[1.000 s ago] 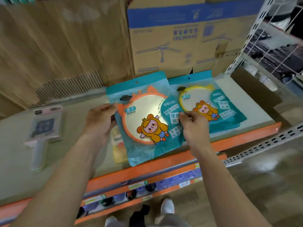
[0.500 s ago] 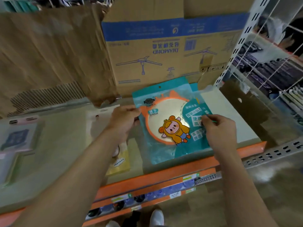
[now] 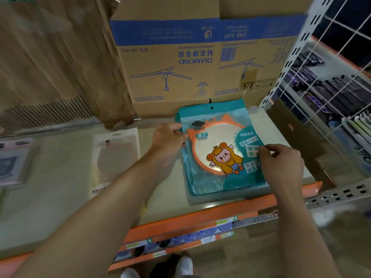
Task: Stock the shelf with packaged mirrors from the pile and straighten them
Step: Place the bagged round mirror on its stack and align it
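Observation:
A teal packaged mirror (image 3: 215, 151) with an orange round frame and a cartoon figure lies on top of a small stack of the same packs on the shelf (image 3: 66, 177), near its right end. My left hand (image 3: 167, 137) pinches the pack's left edge near the top. Its right edge is gripped by my right hand (image 3: 281, 165) about halfway down. Teal edges of lower packs show at the left and bottom.
A large cardboard box (image 3: 200, 63) stands right behind the stack. A pale packaged item (image 3: 115, 159) lies to the left, another pack (image 3: 14, 161) at the far left. A white upright (image 3: 289, 55) and wire grid bound the right; an orange rail (image 3: 200, 219) fronts the shelf.
The orange mirror pack has moved right, onto the yellow-framed pack, which is now covered. Both hands moved with it and the stack sits closer to the box.

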